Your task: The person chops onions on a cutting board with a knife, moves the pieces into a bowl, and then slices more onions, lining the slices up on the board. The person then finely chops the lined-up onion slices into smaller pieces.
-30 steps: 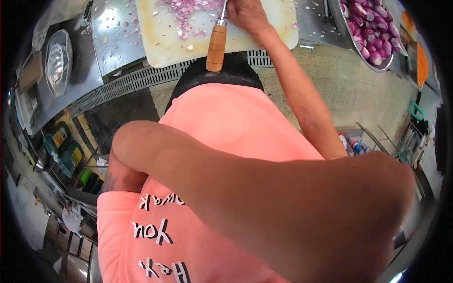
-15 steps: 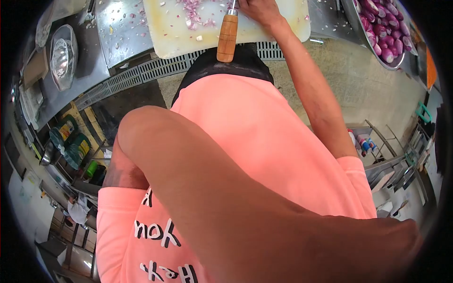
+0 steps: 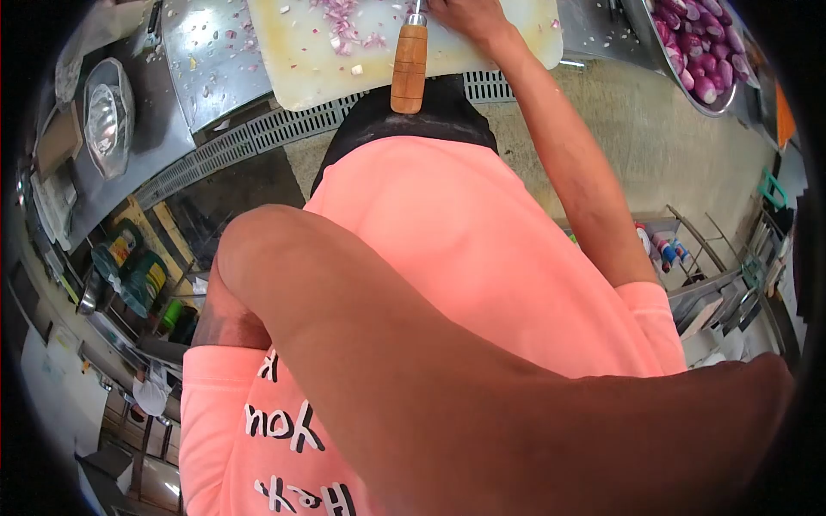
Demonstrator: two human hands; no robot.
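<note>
Head view: Crossing the cutting board's near edge lengthwise, a wooden-handled tool lies just left of the nearer right hand, its fingers' state unclear.

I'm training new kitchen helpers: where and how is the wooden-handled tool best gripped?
Probably by its wooden handle, coming from the wearer's body side: the grip juts past the near edge of the cutting board, so fingers could wrap both sides, clear of the metal shank.
</note>
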